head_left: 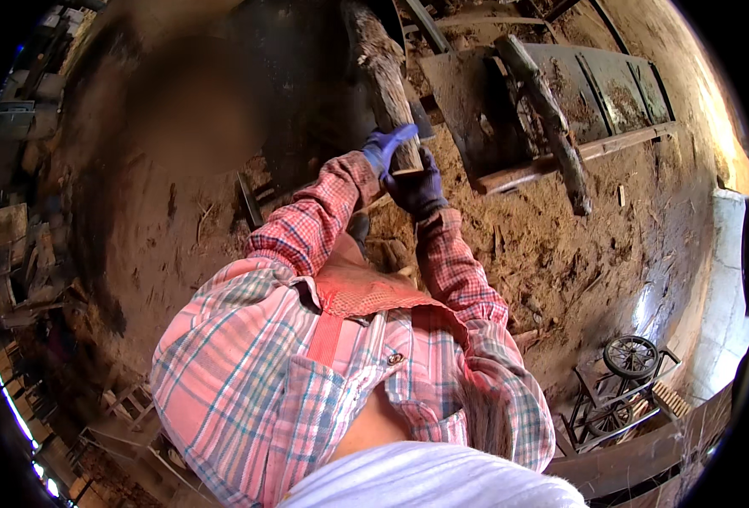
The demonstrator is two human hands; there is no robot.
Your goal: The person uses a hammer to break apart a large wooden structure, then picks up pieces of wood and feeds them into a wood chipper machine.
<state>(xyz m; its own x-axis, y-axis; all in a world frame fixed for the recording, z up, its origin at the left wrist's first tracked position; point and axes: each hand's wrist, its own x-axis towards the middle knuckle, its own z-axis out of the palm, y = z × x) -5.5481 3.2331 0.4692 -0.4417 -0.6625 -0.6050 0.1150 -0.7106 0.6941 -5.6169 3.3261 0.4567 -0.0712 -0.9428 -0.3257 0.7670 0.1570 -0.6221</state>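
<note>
Purple gloves are worn on both hands, and a rough, barky log (383, 74) is held between them. The log is seen ahead of the body, with its pale cut end turned toward the wearer and its far end lying near the upper edge of the view. By the left hand (383, 152) the log is gripped from the left, with the thumb laid across the top. By the right hand (421, 188) the right side of the near end is clasped from below; its fingertips are partly hidden. To the right, another piece of wood (544, 106) is laid across a dark panel (573, 76), its near end reaching past a wooden beam (603, 148). The brown ground (497, 241) is littered with chips and scraps. At the lower right, a wheeled frame (631, 357) is seen, well apart from the hands.
</note>
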